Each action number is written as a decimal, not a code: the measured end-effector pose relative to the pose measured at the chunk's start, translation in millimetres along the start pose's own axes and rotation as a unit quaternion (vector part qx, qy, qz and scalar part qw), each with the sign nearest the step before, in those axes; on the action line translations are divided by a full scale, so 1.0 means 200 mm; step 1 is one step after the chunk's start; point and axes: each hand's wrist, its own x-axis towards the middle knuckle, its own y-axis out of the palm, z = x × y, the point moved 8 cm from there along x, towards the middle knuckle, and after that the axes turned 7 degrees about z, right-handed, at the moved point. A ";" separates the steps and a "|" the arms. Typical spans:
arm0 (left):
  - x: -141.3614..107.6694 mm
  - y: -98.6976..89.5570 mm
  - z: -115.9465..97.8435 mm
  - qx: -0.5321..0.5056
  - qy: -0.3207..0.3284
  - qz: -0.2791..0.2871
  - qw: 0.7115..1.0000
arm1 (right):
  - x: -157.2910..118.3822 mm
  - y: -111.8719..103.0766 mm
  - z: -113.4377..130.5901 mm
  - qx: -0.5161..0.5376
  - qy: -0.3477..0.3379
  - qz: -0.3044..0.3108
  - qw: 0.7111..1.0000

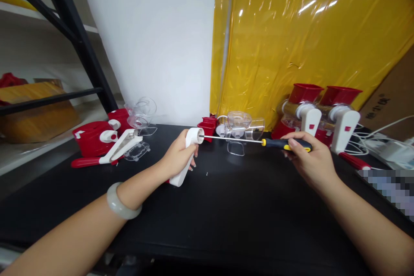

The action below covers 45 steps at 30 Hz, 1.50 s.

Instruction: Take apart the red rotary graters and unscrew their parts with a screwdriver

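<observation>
My left hand [178,154] is wrapped round a white crank handle [181,173] and holds it tilted above the black table. A bit of red shows at the handle's lower end. My right hand [312,159] grips a screwdriver [274,143] by its dark blue and yellow grip. The long metal shaft runs level to the left, and its tip meets the round socket at the top of the white handle. How deep the tip sits is hidden. Behind my hands lie a small red part [207,127] and clear plastic parts [239,124].
On the left stand a red grater base [93,138], a white crank with red grip [119,146] and clear pieces [137,152]. Two assembled red-and-white rotary graters [310,118] stand at the right, near white cables [359,146]. A black shelf frame [73,30] rises at left.
</observation>
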 end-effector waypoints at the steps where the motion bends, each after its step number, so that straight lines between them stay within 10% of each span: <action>1: 0.00 0.00 0.00 0.001 0.002 0.000 1.000 | 0.00 0.00 0.00 0.000 0.000 0.003 1.000; 45: -0.01 0.01 -0.01 -0.015 0.025 0.010 1.000 | -0.01 0.01 0.05 -0.010 -0.003 -0.004 1.000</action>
